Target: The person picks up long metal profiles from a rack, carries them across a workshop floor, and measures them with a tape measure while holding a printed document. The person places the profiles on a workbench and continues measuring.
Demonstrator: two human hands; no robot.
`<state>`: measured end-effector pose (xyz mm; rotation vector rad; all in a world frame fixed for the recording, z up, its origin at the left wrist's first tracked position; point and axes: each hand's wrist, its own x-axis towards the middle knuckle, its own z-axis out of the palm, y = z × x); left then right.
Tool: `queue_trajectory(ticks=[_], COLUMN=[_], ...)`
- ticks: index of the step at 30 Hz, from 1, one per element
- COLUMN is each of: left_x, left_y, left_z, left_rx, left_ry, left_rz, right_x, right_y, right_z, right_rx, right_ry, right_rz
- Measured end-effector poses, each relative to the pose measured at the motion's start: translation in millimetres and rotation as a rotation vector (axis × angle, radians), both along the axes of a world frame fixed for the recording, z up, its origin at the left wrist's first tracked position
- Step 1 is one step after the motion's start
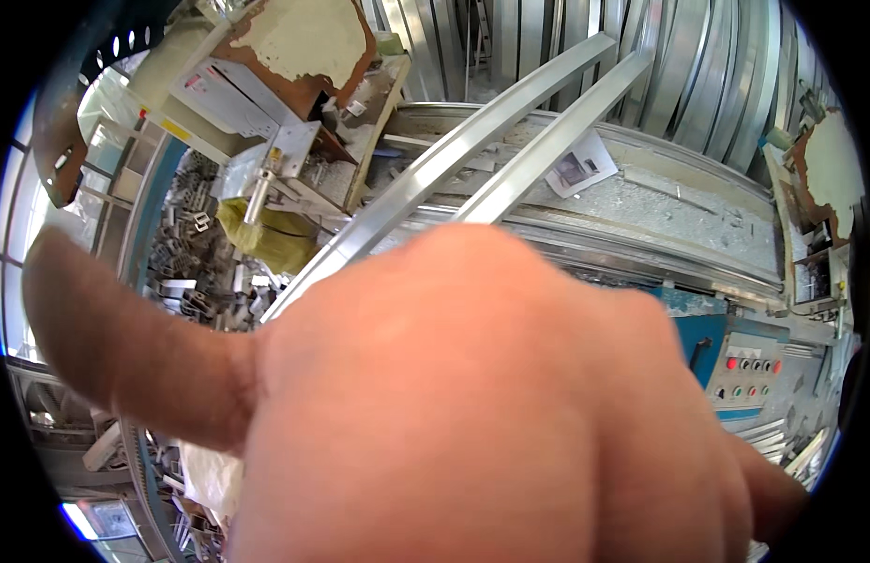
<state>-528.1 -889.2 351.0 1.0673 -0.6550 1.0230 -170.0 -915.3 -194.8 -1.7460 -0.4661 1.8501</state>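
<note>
Beyond the right hand (482,403), two silvery bars (557,141) lie slantwise.

A bare hand (482,403), softly blurred, shows broad, rounded knuckles (472,258).

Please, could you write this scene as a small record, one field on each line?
Right hand: probably this one, thumb at left, back toward camera, blurred
Held: cannot tell, fingers mostly hidden
Left hand: not in view
Behind the hand: two long silvery bars, slanting side by side, lower parts hidden
Beside the bars: printed sheet
Right side: control panel with buttons
Left side: yellow-green bag, metal offcuts
Back: upright metal profiles
</note>
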Motion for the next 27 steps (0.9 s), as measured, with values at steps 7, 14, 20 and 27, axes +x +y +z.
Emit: queue_trajectory(ticks=[7,14,20,27], left_x=[8.8,-29.7,-126.6,-225.6], left_y=[-5.0,17.6,58.5,-87.6], left_z=[14.8,-0.7,-116.5,-475.3], left_rx=[-0.062,-0.170,-0.226,-0.901], left_ry=[-0.038,-0.149,0.229,1.764], left_rz=[-0.104,-0.063,0.504,0.726], right_x=[-3.9,-10.4,-19.8,-32.0], right_y=[-28.3,-58.4,-67.0,-70.9], right_z=[4.1,14.5,10.3,7.9], right_rx=[0.000,-0.104,-0.080,-0.078], right_ry=[0.004,-0.069,-0.101,-0.354], right_rz=[-0.182,-0.209,-0.212,-0.010])
